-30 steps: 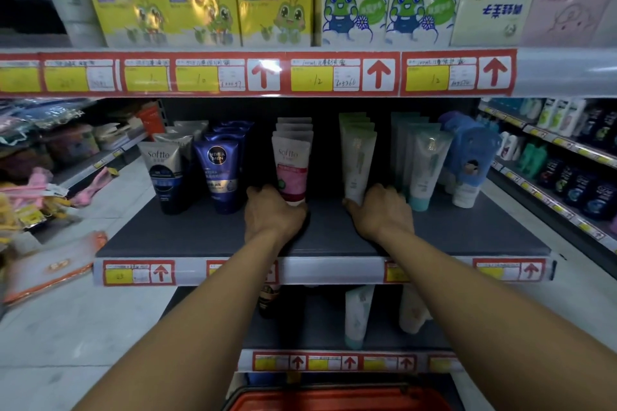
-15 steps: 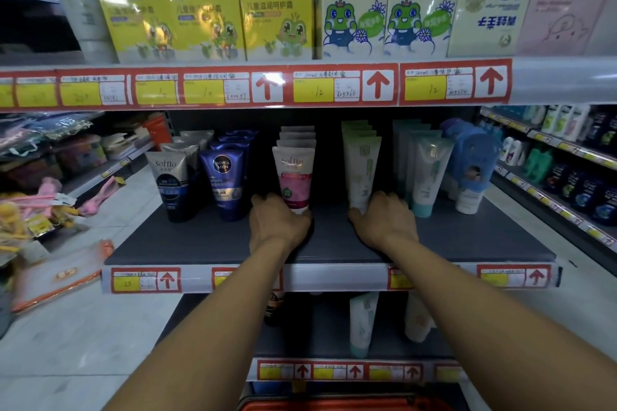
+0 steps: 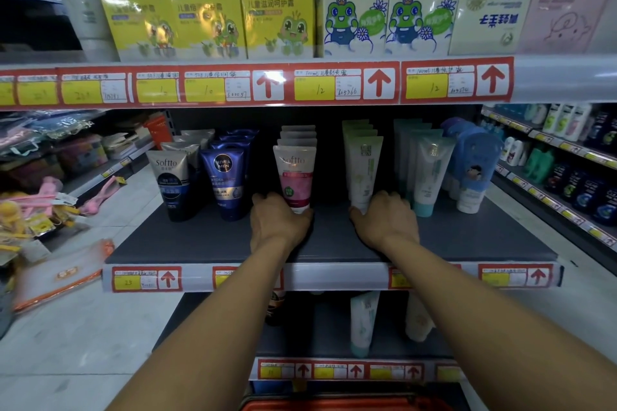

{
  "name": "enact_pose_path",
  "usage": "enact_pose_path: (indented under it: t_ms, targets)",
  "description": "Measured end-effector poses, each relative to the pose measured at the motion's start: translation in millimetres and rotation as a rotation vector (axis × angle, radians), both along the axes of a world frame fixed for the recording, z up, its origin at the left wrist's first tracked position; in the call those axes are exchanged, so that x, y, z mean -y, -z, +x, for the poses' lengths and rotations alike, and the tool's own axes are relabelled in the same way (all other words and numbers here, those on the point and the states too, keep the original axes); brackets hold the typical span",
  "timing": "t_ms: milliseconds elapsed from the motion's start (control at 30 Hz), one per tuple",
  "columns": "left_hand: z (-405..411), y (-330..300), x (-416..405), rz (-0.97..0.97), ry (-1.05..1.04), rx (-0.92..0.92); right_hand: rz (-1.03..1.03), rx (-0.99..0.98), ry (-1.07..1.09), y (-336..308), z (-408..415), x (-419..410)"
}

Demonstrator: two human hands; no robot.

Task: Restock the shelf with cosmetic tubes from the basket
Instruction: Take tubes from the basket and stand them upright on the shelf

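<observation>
On the dark middle shelf (image 3: 200,243), the left hand (image 3: 278,222) gripped the pink Softto tube (image 3: 295,177) and the right hand (image 3: 384,222) the green-white tube (image 3: 364,173), apparently squaring both rows.

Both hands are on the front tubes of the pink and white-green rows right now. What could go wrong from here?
1. The left hand grips the base of the front pink tube, with more tubes standing close behind; a push back might topple them like dominoes.
2. The right hand holds the tall white-green tube low down, so it could tip sideways into the teal-capped tube.
3. Bare shelf lies in front; pulling forward unevenly could leave the rows crooked.
</observation>
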State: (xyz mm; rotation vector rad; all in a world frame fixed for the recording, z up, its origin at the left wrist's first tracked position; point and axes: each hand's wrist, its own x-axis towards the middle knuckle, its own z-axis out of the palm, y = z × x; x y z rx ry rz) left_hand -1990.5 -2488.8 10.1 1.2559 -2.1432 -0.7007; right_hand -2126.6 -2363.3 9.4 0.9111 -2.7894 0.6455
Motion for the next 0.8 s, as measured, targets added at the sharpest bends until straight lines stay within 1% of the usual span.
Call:
enact_pose_path:
  t_ms: [800]
  targets:
    - [-0.1, -1.5, -1.3, 0.001, -0.005, -0.002, -0.004, -0.016, 0.000, 1.5, -0.9, -0.1]
